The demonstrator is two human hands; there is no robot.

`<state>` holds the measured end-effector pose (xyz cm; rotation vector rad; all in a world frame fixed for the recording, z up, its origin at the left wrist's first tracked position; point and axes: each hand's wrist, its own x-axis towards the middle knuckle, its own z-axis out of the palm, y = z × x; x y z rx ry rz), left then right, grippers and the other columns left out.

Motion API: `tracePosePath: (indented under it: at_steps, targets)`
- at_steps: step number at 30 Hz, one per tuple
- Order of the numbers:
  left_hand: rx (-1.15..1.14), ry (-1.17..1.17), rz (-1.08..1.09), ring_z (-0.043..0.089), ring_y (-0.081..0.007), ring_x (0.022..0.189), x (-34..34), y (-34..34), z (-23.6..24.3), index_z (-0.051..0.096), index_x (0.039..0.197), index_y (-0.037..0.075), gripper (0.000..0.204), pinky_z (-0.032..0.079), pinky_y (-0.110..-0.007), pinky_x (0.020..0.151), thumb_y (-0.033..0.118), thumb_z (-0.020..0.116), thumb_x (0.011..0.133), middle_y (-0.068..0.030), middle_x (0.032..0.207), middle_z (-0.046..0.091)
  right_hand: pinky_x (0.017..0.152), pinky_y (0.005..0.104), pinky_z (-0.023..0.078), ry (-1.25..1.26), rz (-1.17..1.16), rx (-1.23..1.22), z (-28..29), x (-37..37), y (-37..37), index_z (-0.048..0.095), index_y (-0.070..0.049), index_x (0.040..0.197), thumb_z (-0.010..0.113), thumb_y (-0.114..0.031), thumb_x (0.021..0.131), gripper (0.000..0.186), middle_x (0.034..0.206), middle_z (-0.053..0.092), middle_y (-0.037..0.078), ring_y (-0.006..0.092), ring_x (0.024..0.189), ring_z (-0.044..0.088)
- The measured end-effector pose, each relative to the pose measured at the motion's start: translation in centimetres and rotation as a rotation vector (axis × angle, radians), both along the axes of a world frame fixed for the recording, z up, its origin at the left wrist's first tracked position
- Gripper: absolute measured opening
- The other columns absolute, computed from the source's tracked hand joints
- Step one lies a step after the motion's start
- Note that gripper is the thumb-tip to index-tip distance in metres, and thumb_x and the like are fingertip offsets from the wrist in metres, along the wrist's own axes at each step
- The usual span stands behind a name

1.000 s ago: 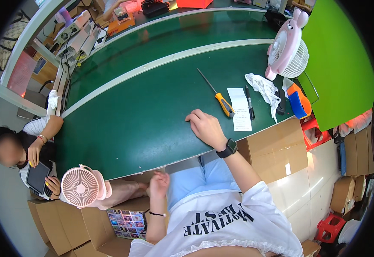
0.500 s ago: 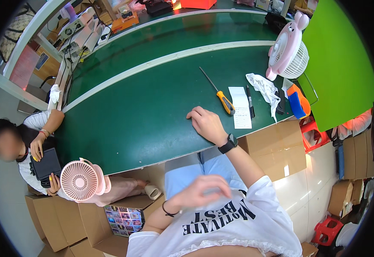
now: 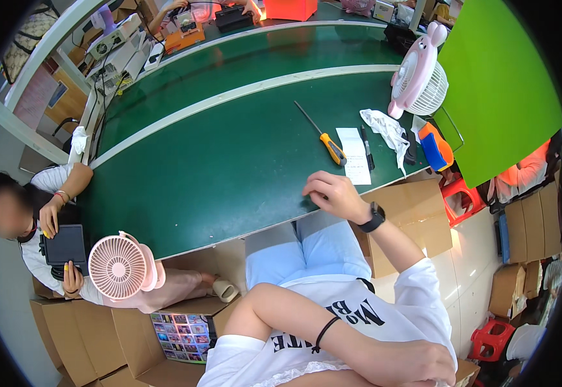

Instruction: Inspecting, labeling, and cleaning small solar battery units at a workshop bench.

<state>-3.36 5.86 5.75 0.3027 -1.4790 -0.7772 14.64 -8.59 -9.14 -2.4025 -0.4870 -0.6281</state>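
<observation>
My right hand [image 3: 338,195], with a dark watch on its wrist, hovers at or rests on the near edge of the green table [image 3: 223,187]. Its fingers are loosely bent and apart, with nothing seen in them. Just beyond it lie a screwdriver [image 3: 334,149] with an orange handle, a white paper slip [image 3: 354,158] and a black pen [image 3: 367,148]. My left arm crosses my chest. My left hand [image 3: 426,362] is by my right side at the lower edge, away from the table, and its fingertips are hidden.
A pink animal-shaped fan [image 3: 416,77], a white cloth [image 3: 387,129] and an orange-and-blue tape dispenser [image 3: 437,149] sit on the right. At left, a co-worker holds a dark flat box [image 3: 66,245] beside a pink fan [image 3: 118,267]. Cardboard boxes [image 3: 410,222] stand below the table.
My left hand has swung from in front of my chest down and right to my right side. My right hand has drawn back slightly toward the near edge and right, fingers bending more.
</observation>
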Motion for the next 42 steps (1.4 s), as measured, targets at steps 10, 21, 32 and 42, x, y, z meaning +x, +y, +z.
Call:
tracePosePath:
  at_steps: [10, 21, 32, 42]
  targets:
    - [-0.162, 0.014, -0.194, 0.065, -0.0255, 0.076, -2.9, 0.7, 1.9, 0.073, 0.082, 0.006, 0.023, 0.051, -0.035, 0.069, 0.024, 0.064, 0.094, -0.0075, 0.080, 0.070, 0.063, 0.0210, 0.046, -0.049, -0.072, 0.407, 6.9, 1.9, -5.7, 0.070, -0.007, 0.096, 0.064, 0.001, 0.087, 0.014, 0.092, 0.068, 0.001, 0.0064, 0.075, 0.059]
    - [0.396, -0.277, 0.319, 0.060, -0.0296, 0.114, 11.6, 3.3, -8.6, 0.065, 0.119, 0.005, 0.024, 0.048, -0.042, 0.098, 0.013, 0.060, 0.097, -0.0106, 0.119, 0.066, 0.065, 0.0208, 0.048, 0.187, -0.484, 0.624, 0.2, -2.5, -12.9, 0.071, -0.006, 0.106, 0.057, -0.007, 0.095, 0.018, 0.098, 0.069, 0.000, 0.0037, 0.077, 0.058]
    - [0.441, -0.781, 1.387, 0.064, -0.0252, 0.110, 18.6, 0.6, -18.3, 0.071, 0.109, 0.010, 0.030, 0.048, -0.041, 0.096, 0.003, 0.069, 0.080, -0.0048, 0.114, 0.069, 0.065, 0.0336, 0.054, 0.039, -0.685, 0.174, -3.1, -0.6, -12.0, 0.070, -0.007, 0.101, 0.071, -0.012, 0.086, 0.017, 0.112, 0.068, 0.010, 0.0247, 0.085, 0.066]
    - [0.572, -1.104, 1.359, 0.033, -0.0239, 0.144, 21.1, -6.4, -19.1, 0.053, 0.139, 0.010, 0.057, 0.025, -0.059, 0.115, 0.037, 0.066, 0.090, -0.0093, 0.152, 0.041, 0.052, 0.0244, 0.045, -0.015, -0.830, 0.435, -4.8, -0.2, -11.8, 0.073, -0.008, 0.098, 0.068, -0.007, 0.089, 0.010, 0.067, 0.065, 0.005, 0.0093, 0.053, 0.056]
